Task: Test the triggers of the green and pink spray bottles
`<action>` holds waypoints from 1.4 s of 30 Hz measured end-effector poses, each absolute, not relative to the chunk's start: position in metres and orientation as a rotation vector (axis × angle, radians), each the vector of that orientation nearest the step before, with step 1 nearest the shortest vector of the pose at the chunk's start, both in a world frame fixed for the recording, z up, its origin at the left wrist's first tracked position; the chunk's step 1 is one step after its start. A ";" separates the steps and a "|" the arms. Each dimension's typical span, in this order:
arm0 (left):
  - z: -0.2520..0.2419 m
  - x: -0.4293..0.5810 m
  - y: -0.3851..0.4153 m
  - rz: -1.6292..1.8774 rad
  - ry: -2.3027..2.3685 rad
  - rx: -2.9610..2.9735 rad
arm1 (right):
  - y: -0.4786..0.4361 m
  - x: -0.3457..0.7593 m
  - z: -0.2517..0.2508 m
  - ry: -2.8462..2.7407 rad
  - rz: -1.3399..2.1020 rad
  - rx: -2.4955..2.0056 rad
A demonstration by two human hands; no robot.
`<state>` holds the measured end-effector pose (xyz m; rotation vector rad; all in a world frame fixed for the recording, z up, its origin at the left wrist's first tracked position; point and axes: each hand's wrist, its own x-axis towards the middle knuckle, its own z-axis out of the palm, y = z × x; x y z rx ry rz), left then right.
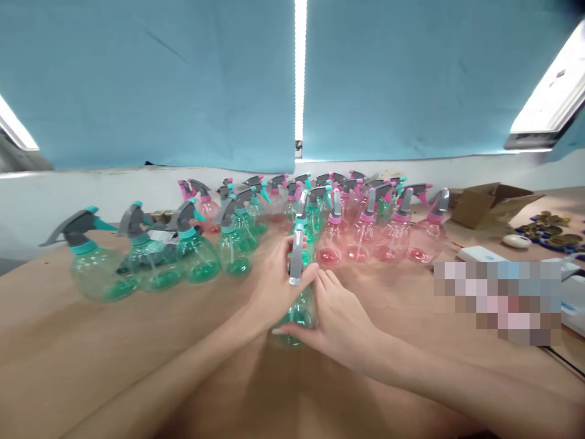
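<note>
A green spray bottle (300, 311) with a grey spray head stands upright at the middle front of the table, between my hands. My left hand (275, 277) is closed around its neck, just under the grey head. My right hand (340, 308) wraps the round body from the right, its thumb across the near side. Part of the body and the collar are hidden behind my fingers. Behind it stand more green bottles (237, 250), and to the right of those are pink bottles (329, 241) with grey heads.
Several green spray bottles (158, 265) stand in a row at left. An open cardboard box (479, 207), a white mouse (516, 241), a white box (482, 253) and a blue dish of metal pieces (555, 231) lie at right. A blurred patch covers part of the right side.
</note>
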<state>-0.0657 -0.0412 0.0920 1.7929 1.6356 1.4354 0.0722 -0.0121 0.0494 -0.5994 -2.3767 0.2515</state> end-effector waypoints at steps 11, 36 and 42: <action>0.088 -0.060 -0.035 1.459 1.590 1.769 | 0.042 0.120 0.027 -2.578 0.712 -0.526; 0.092 -0.080 -0.030 1.286 1.483 1.689 | 0.075 0.127 -0.002 -2.707 0.685 -0.576; 0.094 -0.078 -0.029 1.296 1.512 1.653 | 0.076 0.126 -0.002 -2.702 0.697 -0.574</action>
